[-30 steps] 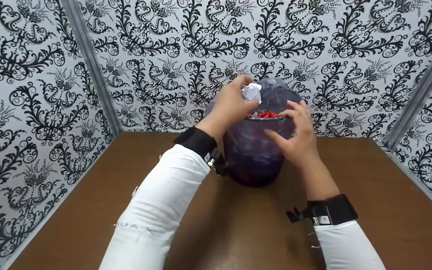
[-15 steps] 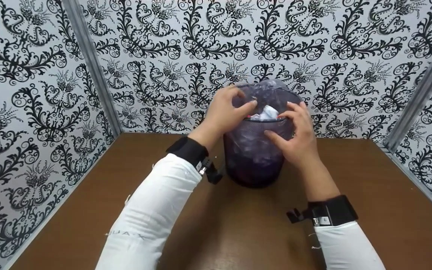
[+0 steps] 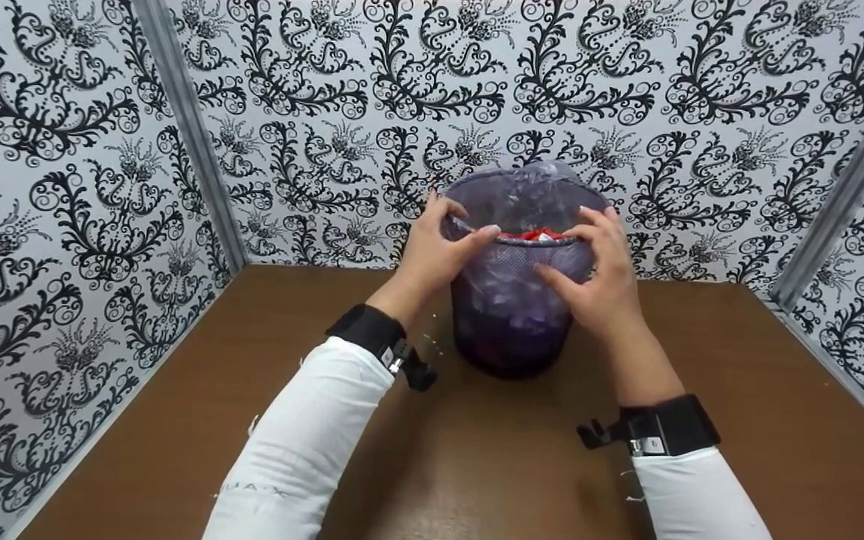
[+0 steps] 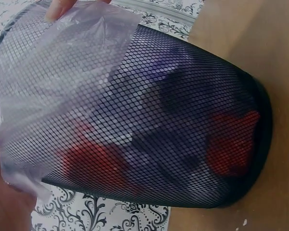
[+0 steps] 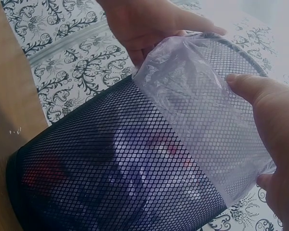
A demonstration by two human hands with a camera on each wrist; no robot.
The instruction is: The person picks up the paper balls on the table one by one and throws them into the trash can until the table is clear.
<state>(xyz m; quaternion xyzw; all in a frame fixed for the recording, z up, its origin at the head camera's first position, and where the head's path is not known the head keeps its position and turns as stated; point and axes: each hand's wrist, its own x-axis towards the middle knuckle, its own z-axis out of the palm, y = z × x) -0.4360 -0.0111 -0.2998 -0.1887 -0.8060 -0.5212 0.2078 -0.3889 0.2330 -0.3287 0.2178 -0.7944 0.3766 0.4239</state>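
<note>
A dark mesh wastebasket (image 3: 511, 322) stands on the table, its mouth tilted toward me in the head view. A thin translucent purple liner (image 5: 183, 82) folds over its rim and down the outside. Red crumpled pieces (image 3: 541, 235) and a bit of white show inside the mouth. More red and pale contents show blurred through the mesh in both wrist views. My left hand (image 3: 432, 251) holds the rim at the left, thumb along the front edge. On the right, my right hand (image 3: 603, 274) grips the rim, fingers over the edge and thumb against the outside.
The brown table (image 3: 469, 465) extends around the basket. Behind it rises a wall (image 3: 312, 150) with a black-and-white scroll pattern, with a grey strip (image 3: 192, 135) at the left corner. Small white specks (image 3: 436, 343) lie left of the basket.
A crumpled white ball, first in my left hand, has dropped into the basket. The left hand has moved left and down to the rim. My right hand stays at the rim.
</note>
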